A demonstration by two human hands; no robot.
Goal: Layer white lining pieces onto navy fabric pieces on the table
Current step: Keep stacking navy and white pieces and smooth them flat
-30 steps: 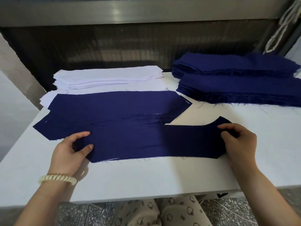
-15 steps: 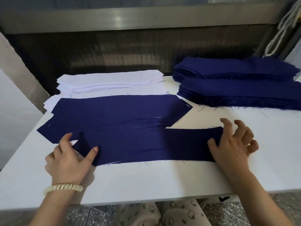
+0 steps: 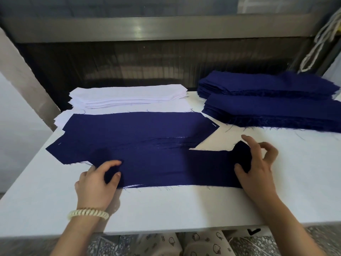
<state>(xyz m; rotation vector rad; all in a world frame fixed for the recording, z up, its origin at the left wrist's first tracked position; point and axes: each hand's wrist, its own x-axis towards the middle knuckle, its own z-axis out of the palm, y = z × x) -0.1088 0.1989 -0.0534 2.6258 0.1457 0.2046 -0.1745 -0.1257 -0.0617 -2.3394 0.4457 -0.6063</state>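
Re-gripping noted: half a second ago both hands lay spread at the ends of the near navy piece (image 3: 175,167), which was flat. Now the left hand (image 3: 99,180) pinches its left end between thumb and curled forefinger. The right hand (image 3: 258,163) holds the right end, thumb on the cloth and forefinger along its far side, the other fingers curled clear. That right end now stands lifted and folded off the table (image 3: 184,209), much as it did a second ago. The rest of the piece lies flat near the front edge, overlapping the laid navy pieces (image 3: 136,128) behind it. The white lining stack (image 3: 127,95) sits untouched at the back left, and the navy stacks (image 3: 276,108) at the back right, well apart from both hands. Judgement: the placement was not accepted and the piece is being squared again. No lining lies on this piece yet, so the layering step for it has not begun. The frayed edges may snag the piece beneath.
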